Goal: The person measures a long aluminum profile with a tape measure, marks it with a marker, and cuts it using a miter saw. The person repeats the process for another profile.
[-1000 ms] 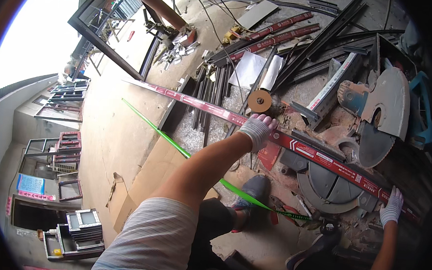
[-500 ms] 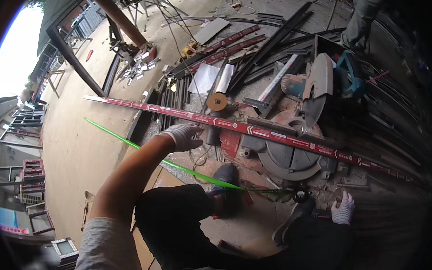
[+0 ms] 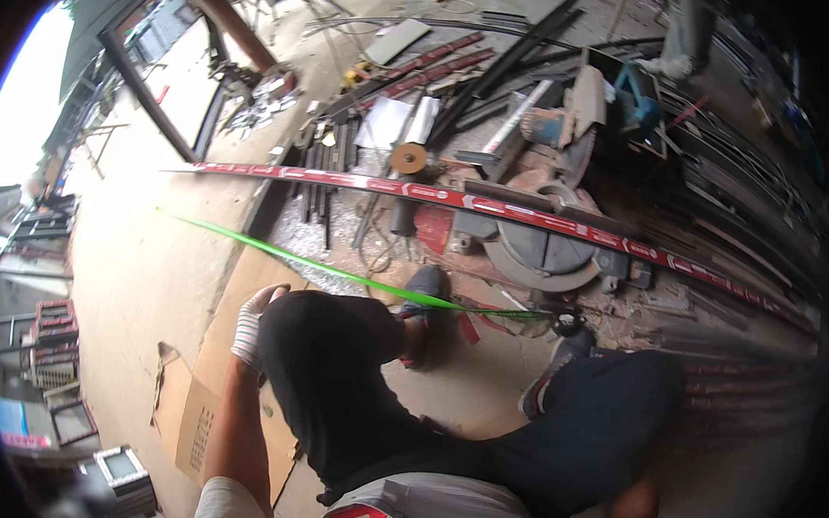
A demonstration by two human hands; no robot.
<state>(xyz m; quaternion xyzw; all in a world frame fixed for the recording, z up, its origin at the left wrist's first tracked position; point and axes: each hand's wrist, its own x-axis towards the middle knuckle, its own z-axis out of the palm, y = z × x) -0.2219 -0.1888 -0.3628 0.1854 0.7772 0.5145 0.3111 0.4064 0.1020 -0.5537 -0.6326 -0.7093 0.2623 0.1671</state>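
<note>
My left hand (image 3: pixel 254 323), in a striped glove with bare fingertips, rests against the outer side of my left knee. Its fingers lie along the trouser leg, with nothing seen in them. Only my right forearm (image 3: pixel 637 502) shows; the hand is hidden behind my bent right leg. Ahead of me a long red-faced profile bar (image 3: pixel 419 192) lies across the base of a mitre saw (image 3: pixel 547 258). Between me and the bar stretches a green tape measure blade (image 3: pixel 338 275), ending at a dark round case (image 3: pixel 567 323) by my right shoe.
The saw's motor and blade guard (image 3: pixel 587 113) stand behind the bar. Dark profiles (image 3: pixel 511 70) lie piled beyond and to the right. Flat cardboard (image 3: pixel 227 371) lies beside my left leg. Another person's leg (image 3: pixel 686 38) is at the far right. Window frames (image 3: pixel 53 341) stand at the left.
My left hand has drawn back from near the bar to my knee. My right hand has gone from the floor on the right to out of sight. The view has shifted.
</note>
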